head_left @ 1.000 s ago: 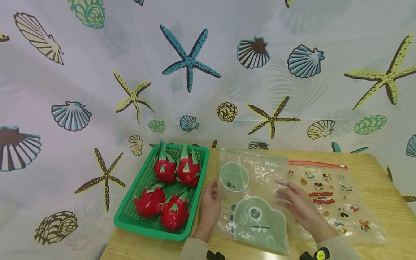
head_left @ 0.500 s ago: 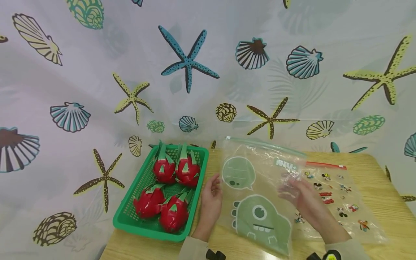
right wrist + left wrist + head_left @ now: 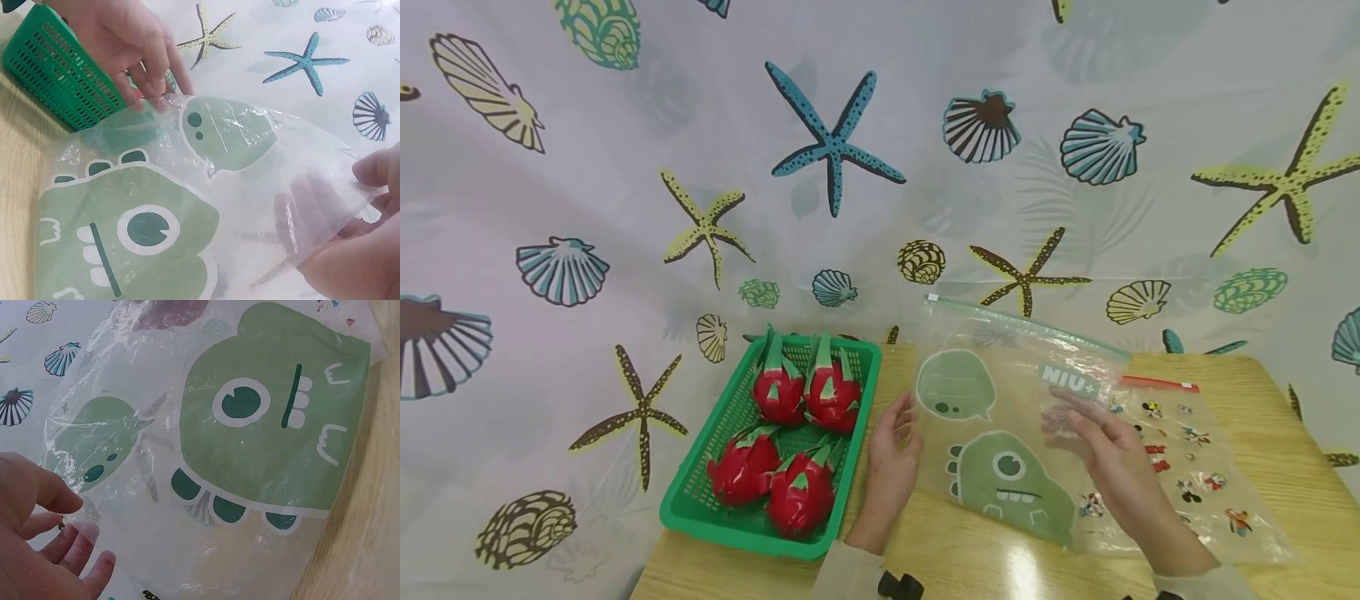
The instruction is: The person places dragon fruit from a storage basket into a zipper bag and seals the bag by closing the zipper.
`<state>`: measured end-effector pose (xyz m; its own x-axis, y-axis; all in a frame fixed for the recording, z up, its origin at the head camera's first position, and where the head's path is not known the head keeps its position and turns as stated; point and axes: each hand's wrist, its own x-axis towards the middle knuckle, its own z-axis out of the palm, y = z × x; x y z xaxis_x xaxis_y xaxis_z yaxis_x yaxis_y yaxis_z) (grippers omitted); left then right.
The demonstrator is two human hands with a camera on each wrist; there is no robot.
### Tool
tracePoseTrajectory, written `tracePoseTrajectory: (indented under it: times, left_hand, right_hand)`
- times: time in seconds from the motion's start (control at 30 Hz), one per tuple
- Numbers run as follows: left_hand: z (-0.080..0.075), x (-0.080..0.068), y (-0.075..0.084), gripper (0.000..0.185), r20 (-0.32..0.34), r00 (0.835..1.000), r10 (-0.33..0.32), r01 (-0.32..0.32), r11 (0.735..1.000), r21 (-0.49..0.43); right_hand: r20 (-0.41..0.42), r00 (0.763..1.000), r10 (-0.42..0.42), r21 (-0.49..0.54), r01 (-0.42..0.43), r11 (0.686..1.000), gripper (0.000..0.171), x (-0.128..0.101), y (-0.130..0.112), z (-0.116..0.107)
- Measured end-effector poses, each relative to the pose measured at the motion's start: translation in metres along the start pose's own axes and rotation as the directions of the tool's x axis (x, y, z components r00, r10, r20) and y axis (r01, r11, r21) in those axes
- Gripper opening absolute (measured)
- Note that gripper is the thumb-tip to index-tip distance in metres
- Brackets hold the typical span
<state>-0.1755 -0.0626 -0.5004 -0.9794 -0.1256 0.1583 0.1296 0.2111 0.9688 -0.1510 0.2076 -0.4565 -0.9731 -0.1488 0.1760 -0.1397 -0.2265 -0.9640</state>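
A clear zip bag (image 3: pixel 1022 417) with a green one-eyed monster print is raised off the table, its green zip edge tilted up at the back. My right hand (image 3: pixel 1120 467) holds its right side, thumb in front and fingers showing through the plastic behind. At the opposite side my left hand (image 3: pixel 891 467) holds the edge between thumb and curled fingers; in the left wrist view, fingertips (image 3: pixel 87 531) lie behind the film. A second zip bag (image 3: pixel 1225 467), with a red zip and cartoon prints, lies flat on the right, partly covered by the raised one.
Left of my left hand stands a green plastic basket (image 3: pixel 681 504) holding several red dragon fruits (image 3: pixel 802 496). Both rest on a wooden table (image 3: pixel 1292 433). Behind rises a white curtain (image 3: pixel 880 242) printed with shells and starfish.
The monster-print bag has risen from the table and tilted up, its zip edge moving up and right. My right hand has moved slightly right with it; the left stays at the left edge.
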Motion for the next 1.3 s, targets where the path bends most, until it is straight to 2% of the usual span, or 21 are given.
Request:
tracePoseTrajectory:
  times: [0.1, 0.3, 0.37, 0.47, 0.6, 0.7, 0.87, 0.93, 1.0, 1.07, 1.17, 1.27, 1.3]
  left_hand:
    - [0.001, 0.001, 0.005, 0.053, 0.005, 1.000, 0.010, -0.010, 0.999, 0.032]
    - [0.003, 0.000, 0.021, 0.057, 0.041, 0.999, 0.007, -0.011, 0.995, 0.101]
    - [0.004, -0.001, 0.027, 0.057, 0.057, 0.998, 0.022, -0.028, 0.994, 0.105]
    - [0.006, -0.002, 0.035, 0.057, 0.092, 0.993, 0.080, -0.088, 0.993, 0.081]
    - [0.011, -0.002, 0.048, 0.058, 0.189, 0.972, 0.138, -0.135, 0.990, -0.029]
    - [0.016, -0.002, 0.057, 0.062, 0.272, 0.951, 0.149, -0.121, 0.986, -0.115]
    - [0.023, -0.002, 0.068, 0.068, 0.343, 0.924, 0.171, -0.114, 0.977, -0.179]
    - [0.025, -0.002, 0.072, 0.071, 0.356, 0.917, 0.180, -0.109, 0.972, -0.210]
    - [0.026, -0.001, 0.075, 0.072, 0.367, 0.912, 0.185, -0.094, 0.963, -0.251]
    - [0.026, 0.000, 0.078, 0.074, 0.379, 0.908, 0.177, -0.060, 0.952, -0.300]
    - [0.025, 0.001, 0.080, 0.075, 0.392, 0.904, 0.171, -0.012, 0.926, -0.377]
    - [0.023, 0.001, 0.078, 0.077, 0.400, 0.898, 0.182, 0.018, 0.894, -0.448]
    - [0.022, 0.001, 0.078, 0.076, 0.398, 0.898, 0.185, 0.022, 0.886, -0.462]
  right_hand:
    - [-0.021, 0.998, -0.051, -0.068, 0.050, 0.996, 0.041, -0.002, -0.003, 0.004]
    - [-0.032, 0.988, -0.152, -0.093, 0.148, 0.985, 0.040, -0.006, -0.003, 0.008]
    - [-0.052, 0.985, -0.163, -0.163, 0.153, 0.975, 0.039, -0.006, -0.004, 0.010]
    - [-0.090, 0.978, -0.187, -0.299, 0.152, 0.942, 0.037, -0.007, -0.005, 0.013]
    - [-0.140, 0.956, -0.259, -0.464, 0.168, 0.870, 0.032, -0.009, -0.005, 0.019]
    - [-0.147, 0.936, -0.321, -0.547, 0.193, 0.814, 0.030, -0.010, -0.001, 0.023]
    - [-0.110, 0.909, -0.403, -0.582, 0.270, 0.767, 0.031, -0.012, 0.008, 0.031]
    - [-0.078, 0.896, -0.437, -0.579, 0.316, 0.752, 0.032, -0.013, 0.012, 0.035]
    - [-0.039, 0.879, -0.475, -0.590, 0.363, 0.721, 0.033, -0.015, 0.015, 0.039]
    - [0.030, 0.865, -0.501, -0.612, 0.412, 0.675, 0.040, -0.015, 0.019, 0.042]
    - [0.117, 0.836, -0.536, -0.663, 0.468, 0.585, 0.042, -0.017, 0.026, 0.046]
    - [0.198, 0.822, -0.534, -0.680, 0.508, 0.529, 0.046, -0.016, 0.032, 0.047]
    - [0.225, 0.807, -0.546, -0.685, 0.530, 0.501, 0.043, -0.016, 0.034, 0.047]
